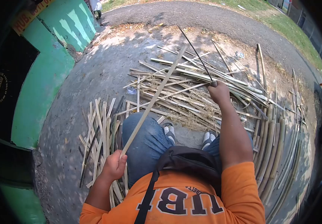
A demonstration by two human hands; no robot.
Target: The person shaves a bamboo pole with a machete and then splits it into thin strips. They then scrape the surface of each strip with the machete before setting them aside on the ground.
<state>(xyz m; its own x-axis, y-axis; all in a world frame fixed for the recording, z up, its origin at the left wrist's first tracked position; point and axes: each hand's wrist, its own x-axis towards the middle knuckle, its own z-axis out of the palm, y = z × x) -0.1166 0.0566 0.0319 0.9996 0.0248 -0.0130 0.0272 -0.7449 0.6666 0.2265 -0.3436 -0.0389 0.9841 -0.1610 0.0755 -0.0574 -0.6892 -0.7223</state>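
My left hand (pixel 114 165) is closed around the lower end of a long pale bamboo strip (pixel 154 99), which slants up and to the right over my left knee. My right hand (pixel 219 92) grips the handle of a long, thin dark blade (pixel 195 51) that points up and to the left. The blade and the strip are apart, with the blade's tip beyond the strip's upper end. Beneath both, a pile of split bamboo strips (pixel 176 93) with fibrous shavings (pixel 202 115) lies on the ground in front of my feet.
More strips (pixel 100 130) lie beside my left leg. Bamboo poles (pixel 272 149) lie at the right. A green wall (pixel 43 86) stands at the left, and a road (pixel 168 13) runs across the far side. A black waist bag (pixel 190 164) rests on my lap.
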